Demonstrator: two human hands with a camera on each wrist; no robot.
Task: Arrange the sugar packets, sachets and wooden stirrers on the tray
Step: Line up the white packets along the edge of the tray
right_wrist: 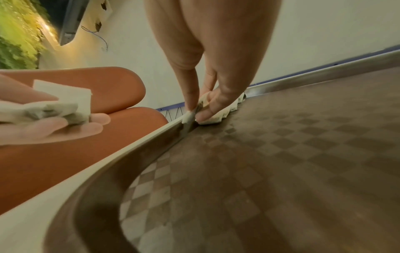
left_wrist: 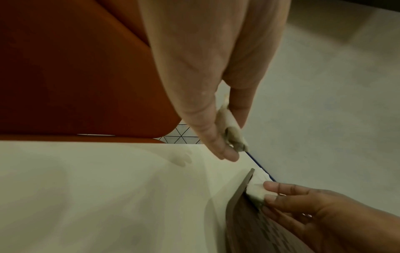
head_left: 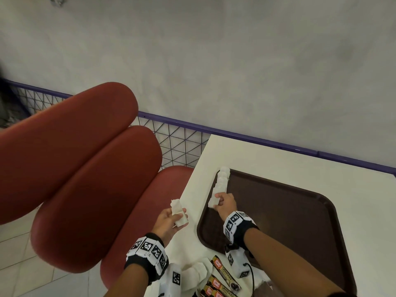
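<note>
From my feed: brown tray (head_left: 300,211) sits on the white table (head_left: 257,155), and I'm using it as ref for everything. R hand (head_left: 225,205) is at the tray's left rim, thumb and fingers pinching a white sugar packet (head_left: 212,203) right against the inside of that rim; wrist cam confirms packet touching the tray floor at the wall. A row of white packets (head_left: 222,179) runs along the same rim from the R hand toward the tray's far-left corner, packets overlapping each other. L hand (head_left: 169,220) is off the tray's left side, past the table edge and over the red seat (head_left: 85,221), palm up, fingers loosely curled round a small bunch of white packets (head_left: 177,211). Near the tray's front-left corner, on the table, more white packets in a heap (head_left: 197,273) and, just beside them, dark sachets w/ red-and-gold print (head_left: 222,273), partly under my R forearm. Can't spot stirrers in any view.
</note>
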